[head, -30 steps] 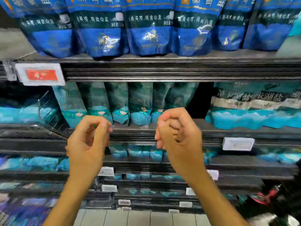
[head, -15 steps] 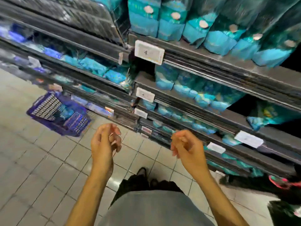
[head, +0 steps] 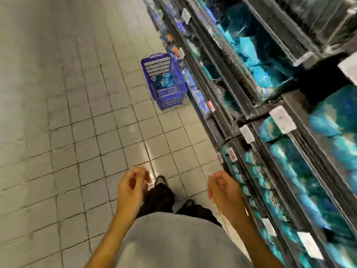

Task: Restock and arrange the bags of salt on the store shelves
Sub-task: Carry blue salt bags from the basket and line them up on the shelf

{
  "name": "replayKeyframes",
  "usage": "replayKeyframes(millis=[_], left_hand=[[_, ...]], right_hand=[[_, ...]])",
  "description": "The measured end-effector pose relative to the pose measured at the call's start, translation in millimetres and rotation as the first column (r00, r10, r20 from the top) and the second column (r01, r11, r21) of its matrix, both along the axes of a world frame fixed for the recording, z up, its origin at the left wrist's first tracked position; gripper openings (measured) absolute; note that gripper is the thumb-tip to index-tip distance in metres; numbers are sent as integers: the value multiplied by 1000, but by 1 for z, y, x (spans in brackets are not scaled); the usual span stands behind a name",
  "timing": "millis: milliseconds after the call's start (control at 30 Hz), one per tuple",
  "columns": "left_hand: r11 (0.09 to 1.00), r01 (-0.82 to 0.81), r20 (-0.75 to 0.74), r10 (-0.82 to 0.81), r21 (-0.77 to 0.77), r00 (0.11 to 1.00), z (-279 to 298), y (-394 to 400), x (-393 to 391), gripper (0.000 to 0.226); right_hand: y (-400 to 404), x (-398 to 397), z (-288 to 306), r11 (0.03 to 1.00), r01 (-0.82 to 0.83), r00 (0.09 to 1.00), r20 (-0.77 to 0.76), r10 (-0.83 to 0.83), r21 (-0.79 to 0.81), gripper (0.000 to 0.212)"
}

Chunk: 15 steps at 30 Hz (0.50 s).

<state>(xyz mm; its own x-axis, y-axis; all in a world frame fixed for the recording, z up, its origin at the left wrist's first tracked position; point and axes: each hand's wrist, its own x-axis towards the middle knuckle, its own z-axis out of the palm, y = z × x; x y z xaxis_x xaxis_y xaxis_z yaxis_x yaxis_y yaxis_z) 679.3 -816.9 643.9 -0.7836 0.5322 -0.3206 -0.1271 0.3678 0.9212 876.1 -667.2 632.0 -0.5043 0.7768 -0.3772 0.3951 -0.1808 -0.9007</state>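
Ahead of your loosely curled, empty fingers a blue basket (head: 164, 82) stands on the tiled floor (head: 77, 113); blurred teal salt bags (head: 286, 161) fill shelves (head: 241, 105) beside your right hand (head: 225, 190); left hand (head: 133, 187) likewise

Blurred teal and blue bags of salt (head: 286, 157) stand packed in rows along the dark store shelves (head: 241, 105) on the right; more blue bags (head: 164, 82) lie in a purple basket (head: 170, 101) on the floor.

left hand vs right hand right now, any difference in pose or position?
The left hand hangs over the tiled floor, its fingers loosely curled with a gap showing; the right hand sits beside the shelves, its fingers curled tighter into a loose fist. Both hold nothing and hang at about the same height in the frame.
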Motion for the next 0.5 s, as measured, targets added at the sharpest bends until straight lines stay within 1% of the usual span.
replayKeyframes(millis=[67, 133, 233, 400, 500], left_hand=[[998, -44, -43, 42, -46, 998, -7, -21, -14, 25], [991, -103, -43, 99, -86, 994, -15, -40, -28, 21], [952, -269, -8, 271, -144, 963, -29, -63, -58, 21], [885, -428, 32, 441, -183, 897, -45, -74, -139, 18], [870, -462, 60, 477, -170, 877, -52, -69, -202, 20]], right_hand=[[9, -36, -1, 998, -64, 998, -18, 64, -12, 17], [21, -76, -2, 993, -115, 992, -50, 114, -21, 17], [42, -142, -5, 984, -176, 981, -84, 175, -6, 18], [62, -262, -8, 978, -208, 977, -38, 208, 9, 23], [64, -318, -10, 970, -244, 969, -17, 245, 10, 22]])
